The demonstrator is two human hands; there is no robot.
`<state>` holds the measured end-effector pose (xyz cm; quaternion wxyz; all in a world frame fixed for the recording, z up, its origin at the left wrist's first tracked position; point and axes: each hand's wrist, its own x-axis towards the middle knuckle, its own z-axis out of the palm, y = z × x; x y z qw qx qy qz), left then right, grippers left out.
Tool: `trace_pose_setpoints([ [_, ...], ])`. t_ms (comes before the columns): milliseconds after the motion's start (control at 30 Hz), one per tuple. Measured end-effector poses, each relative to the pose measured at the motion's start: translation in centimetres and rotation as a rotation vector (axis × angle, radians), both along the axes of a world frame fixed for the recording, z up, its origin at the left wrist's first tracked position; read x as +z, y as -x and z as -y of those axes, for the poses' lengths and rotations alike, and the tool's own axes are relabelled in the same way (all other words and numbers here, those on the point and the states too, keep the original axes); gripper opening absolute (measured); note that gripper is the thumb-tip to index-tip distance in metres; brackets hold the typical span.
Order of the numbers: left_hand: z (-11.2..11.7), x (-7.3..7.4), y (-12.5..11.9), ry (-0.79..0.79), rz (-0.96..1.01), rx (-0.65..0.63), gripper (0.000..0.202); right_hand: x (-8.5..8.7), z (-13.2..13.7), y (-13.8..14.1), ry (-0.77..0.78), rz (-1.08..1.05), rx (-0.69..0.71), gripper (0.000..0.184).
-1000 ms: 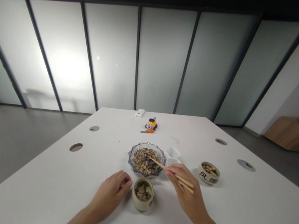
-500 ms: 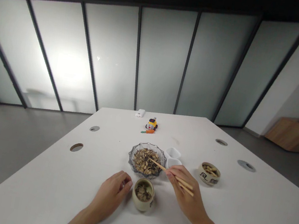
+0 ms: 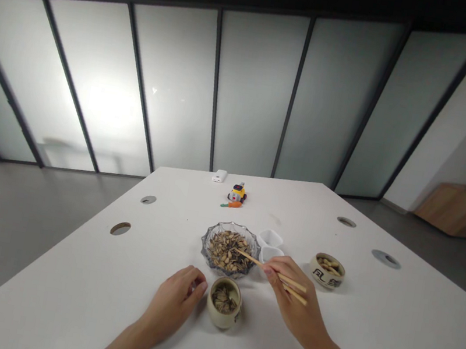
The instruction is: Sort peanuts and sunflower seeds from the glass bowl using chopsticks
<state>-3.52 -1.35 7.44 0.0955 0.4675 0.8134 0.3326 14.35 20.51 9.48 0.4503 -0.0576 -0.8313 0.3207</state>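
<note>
My right hand [image 3: 294, 307] is closed on a pair of wooden chopsticks [image 3: 271, 270], whose tips reach into a glass bowl [image 3: 208, 240] of mixed seeds and nuts. Just in front of that bowl stands a small beige cup [image 3: 222, 315] holding dark seeds. My left hand [image 3: 174, 302] rests on the white table [image 3: 65, 283] beside the cup's left side, fingers curled with nothing visible in them.
Two small white dishes [image 3: 270, 238] sit right of the glass bowl. A beige cup with peanuts [image 3: 327, 271] stands further right. A yellow toy [image 3: 237, 191], an orange piece [image 3: 230, 204] and a white box [image 3: 218, 176] lie at the far edge. Round cable holes [image 3: 120, 228] dot the table.
The chopstick tips have shifted slightly within the glass bowl. My left hand has stayed beside the small cup.
</note>
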Motion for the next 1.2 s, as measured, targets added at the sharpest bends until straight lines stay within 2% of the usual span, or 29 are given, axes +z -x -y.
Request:
trace_pose_setpoints([
  [267, -0.07, 0.07, 0.07, 0.011, -0.003, 0.003, 0.024, 0.08, 0.38, -0.04, 0.075, 0.093, 0.077, 0.025],
  [933, 0.18, 0.32, 0.05, 0.012, -0.001, 0.004, 0.025, 0.41, 0.12, -0.32, 0.006, -0.012, 0.003, 0.021],
  [1200, 0.10, 0.26, -0.06, 0.021, -0.014, 0.006, 0.024, 0.30, 0.55, -0.06, 0.040, 0.051, 0.056, 0.023],
])
